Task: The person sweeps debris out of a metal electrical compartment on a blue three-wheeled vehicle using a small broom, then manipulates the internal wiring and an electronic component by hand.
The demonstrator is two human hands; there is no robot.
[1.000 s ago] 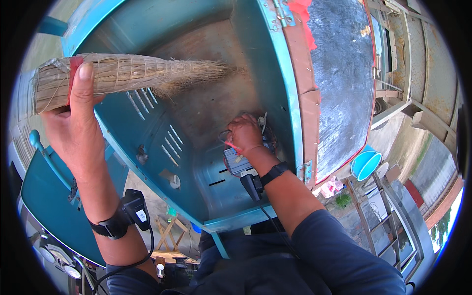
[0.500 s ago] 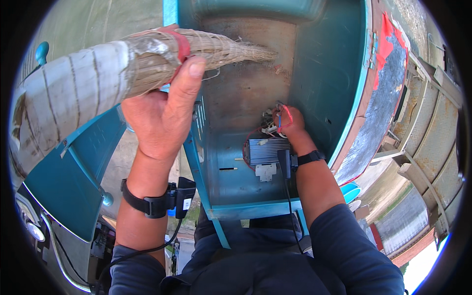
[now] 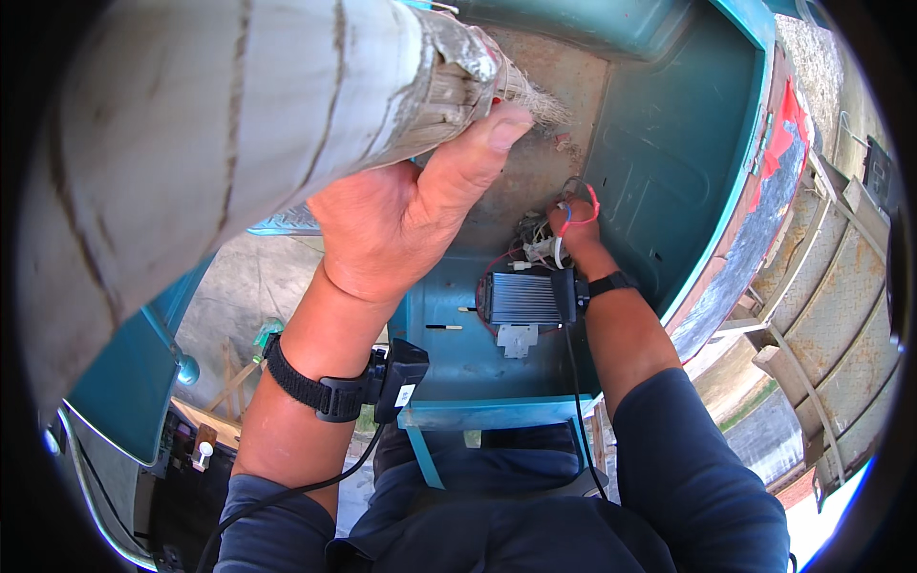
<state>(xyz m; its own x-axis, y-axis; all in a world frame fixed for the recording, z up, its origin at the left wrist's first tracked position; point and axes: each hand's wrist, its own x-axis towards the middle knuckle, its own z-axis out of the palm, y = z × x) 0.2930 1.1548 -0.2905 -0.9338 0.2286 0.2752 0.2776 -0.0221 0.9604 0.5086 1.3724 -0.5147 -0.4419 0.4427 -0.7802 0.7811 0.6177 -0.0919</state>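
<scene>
My left hand [image 3: 411, 205] grips a straw broom [image 3: 287, 105] wrapped in white material. The broom's thick end looms close at the upper left, and its bristles [image 3: 540, 100] point into a teal metal cargo box [image 3: 659, 153]. Down inside the box, my right hand [image 3: 579, 234] is closed on a bundle of cables, with a red wire loop [image 3: 594, 205] and white plugs showing around it. Just below that hand sits a finned metal unit [image 3: 521, 298], wires running from it. A small pale bracket [image 3: 517, 341] lies against its near side.
Two thin sticks [image 3: 443, 328] lie on the box floor. A hinged lid [image 3: 731, 239] with torn red covering stands along the right side. Rusty metal panels [image 3: 821, 315] are beyond it. Another teal panel [image 3: 124, 382] is at lower left, near a curved metal tube [image 3: 91, 487].
My left hand and the broom have moved right and look larger, nearer the camera. My right hand keeps hold of the cables, and the red loop has shifted slightly.
</scene>
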